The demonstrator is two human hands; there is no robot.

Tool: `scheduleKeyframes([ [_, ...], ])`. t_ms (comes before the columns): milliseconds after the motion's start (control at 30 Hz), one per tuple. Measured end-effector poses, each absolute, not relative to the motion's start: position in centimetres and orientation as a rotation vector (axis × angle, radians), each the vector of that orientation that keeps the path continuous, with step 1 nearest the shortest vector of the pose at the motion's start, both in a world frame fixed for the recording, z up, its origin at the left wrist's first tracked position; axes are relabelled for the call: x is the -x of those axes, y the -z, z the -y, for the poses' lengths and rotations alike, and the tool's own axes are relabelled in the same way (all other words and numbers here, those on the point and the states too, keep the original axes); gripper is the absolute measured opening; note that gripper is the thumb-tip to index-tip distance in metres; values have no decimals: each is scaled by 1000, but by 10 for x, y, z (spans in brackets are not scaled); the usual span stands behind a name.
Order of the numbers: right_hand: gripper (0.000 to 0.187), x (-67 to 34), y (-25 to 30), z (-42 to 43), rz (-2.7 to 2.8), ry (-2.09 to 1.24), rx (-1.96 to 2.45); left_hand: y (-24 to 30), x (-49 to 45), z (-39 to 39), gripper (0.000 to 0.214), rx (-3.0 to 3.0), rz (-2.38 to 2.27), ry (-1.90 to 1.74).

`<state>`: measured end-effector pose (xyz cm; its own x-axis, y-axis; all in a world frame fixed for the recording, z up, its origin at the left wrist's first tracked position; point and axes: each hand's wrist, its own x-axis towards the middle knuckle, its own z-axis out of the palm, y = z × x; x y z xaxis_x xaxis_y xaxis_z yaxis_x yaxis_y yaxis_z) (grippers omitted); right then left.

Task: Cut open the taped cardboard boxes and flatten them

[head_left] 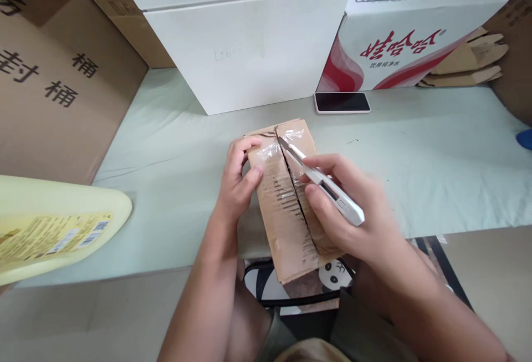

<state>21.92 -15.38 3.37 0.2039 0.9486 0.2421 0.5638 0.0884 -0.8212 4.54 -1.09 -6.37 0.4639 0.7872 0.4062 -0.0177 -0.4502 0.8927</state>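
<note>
A small brown cardboard box [279, 223] with clear tape across its top flaps rests partly over the front edge of the cloth-covered surface. My left hand [241, 176] grips its left side, thumb on top and fingers at the far left corner. In my right hand [351, 201] is a white utility knife [332, 187], its blade out. The blade tip lies at the far end of the dark seam between the two flaps, near the tape. My right palm hides part of the box's right side.
A black-screened phone [343, 102] lies beyond the box, before a white carton with red print [399, 46] and a plain white box [253, 51]. At left stand a big brown carton [45, 101] and a yellow bottle [62, 229]. Folded cardboard [469, 62] sits back right.
</note>
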Motion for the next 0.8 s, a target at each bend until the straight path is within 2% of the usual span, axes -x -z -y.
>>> scheduleKeyframes([
  [500, 13, -217, -32, 157, 1582, -529, 1537, 67, -45, 13, 55, -1718, -665, -1107],
  [667, 18, -216, -27, 158, 1613, -477, 1478, 71, -47, 11, 66, -1605, -633, -1170],
  [800, 25, -216, -23, 160, 1605, -418, 1373, 74, -46, 7, 65, -1511, -659, -1189],
])
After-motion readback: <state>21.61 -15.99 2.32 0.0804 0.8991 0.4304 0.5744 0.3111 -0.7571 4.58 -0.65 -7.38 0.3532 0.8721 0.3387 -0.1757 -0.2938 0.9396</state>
